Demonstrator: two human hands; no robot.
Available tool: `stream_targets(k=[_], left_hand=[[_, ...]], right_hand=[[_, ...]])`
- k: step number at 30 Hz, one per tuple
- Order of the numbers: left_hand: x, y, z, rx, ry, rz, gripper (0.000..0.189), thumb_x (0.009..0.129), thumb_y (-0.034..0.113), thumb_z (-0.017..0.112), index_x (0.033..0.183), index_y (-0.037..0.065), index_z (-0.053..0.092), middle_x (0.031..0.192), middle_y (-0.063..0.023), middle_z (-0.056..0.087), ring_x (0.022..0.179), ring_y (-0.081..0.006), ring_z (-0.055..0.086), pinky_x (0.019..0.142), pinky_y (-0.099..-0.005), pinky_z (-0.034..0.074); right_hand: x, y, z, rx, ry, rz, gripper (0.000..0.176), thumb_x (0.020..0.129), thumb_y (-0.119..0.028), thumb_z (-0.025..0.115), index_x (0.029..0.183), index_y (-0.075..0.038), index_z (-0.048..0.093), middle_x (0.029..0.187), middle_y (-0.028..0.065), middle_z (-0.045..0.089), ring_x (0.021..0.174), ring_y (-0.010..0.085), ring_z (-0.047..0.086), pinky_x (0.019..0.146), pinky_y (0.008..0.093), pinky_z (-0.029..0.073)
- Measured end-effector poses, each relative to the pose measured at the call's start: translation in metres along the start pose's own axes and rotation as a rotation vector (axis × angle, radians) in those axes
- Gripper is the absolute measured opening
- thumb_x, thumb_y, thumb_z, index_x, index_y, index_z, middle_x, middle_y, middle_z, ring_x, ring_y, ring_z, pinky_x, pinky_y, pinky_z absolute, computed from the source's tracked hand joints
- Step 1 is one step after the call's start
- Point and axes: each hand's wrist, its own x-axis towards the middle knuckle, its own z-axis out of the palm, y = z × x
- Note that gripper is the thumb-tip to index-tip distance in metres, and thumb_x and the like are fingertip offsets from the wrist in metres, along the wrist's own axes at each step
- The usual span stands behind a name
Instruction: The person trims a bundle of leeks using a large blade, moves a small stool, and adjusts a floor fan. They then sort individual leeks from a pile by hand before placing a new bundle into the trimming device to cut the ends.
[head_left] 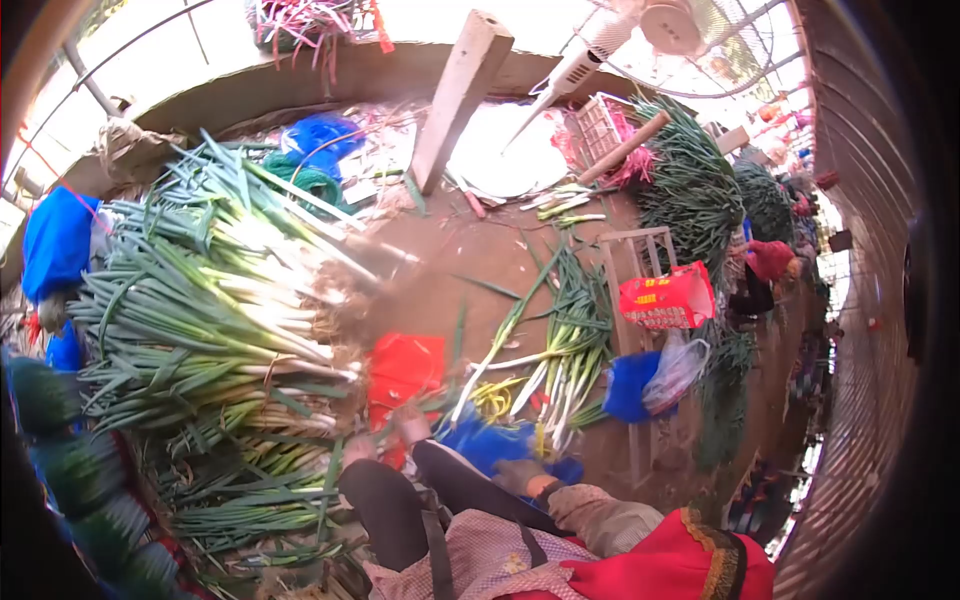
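Note:
My right hand [518,477], in a greyish glove below a brown sleeve, is low in the middle of the head view, at the edge of a blue net [490,442]. Its fingers are blurred, so their grip is unclear. My left hand does not show. Loose green onions [560,350] and a yellow cord [495,400] lie just beyond the net. Left of them, a red sheet [405,375] is spread on the ground by my feet. A large heap of green onions [220,310] fills the left side.
A wooden post [460,100] slants near a standing fan [590,60]. On the right are a wooden frame [640,235] with a red bag [668,298], a blue bag [630,388], and a pile of greens [685,180]. Another person [765,270] is farther right.

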Motion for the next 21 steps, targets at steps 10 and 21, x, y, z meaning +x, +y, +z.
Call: stream_targets(k=[10, 21], left_hand=[[0.048, 0.023, 0.053, -0.072, 0.008, -0.119, 0.028, 0.097, 0.019, 0.057, 0.111, -0.003, 0.068, 0.103, -0.0140, 0.068, 0.090, -0.0267, 0.063, 0.086, -0.0355, 0.049], [0.054, 0.037, 0.058, -0.053, 0.083, -0.207, 0.028, 0.098, 0.018, 0.057, 0.112, -0.003, 0.068, 0.103, -0.0148, 0.068, 0.090, -0.0279, 0.063, 0.087, -0.0362, 0.049]], right_hand=[[0.030, -0.029, -0.051, 0.146, 0.086, -0.018, 0.046, 0.098, -0.045, 0.052, 0.135, -0.018, 0.059, 0.130, 0.0168, 0.064, 0.120, 0.0371, 0.061, 0.102, 0.0458, 0.046], [0.011, -0.087, -0.171, 0.026, 0.426, -0.007, 0.038, 0.096, -0.040, 0.056, 0.123, -0.014, 0.063, 0.116, 0.0159, 0.069, 0.108, 0.0382, 0.065, 0.094, 0.0455, 0.051]])
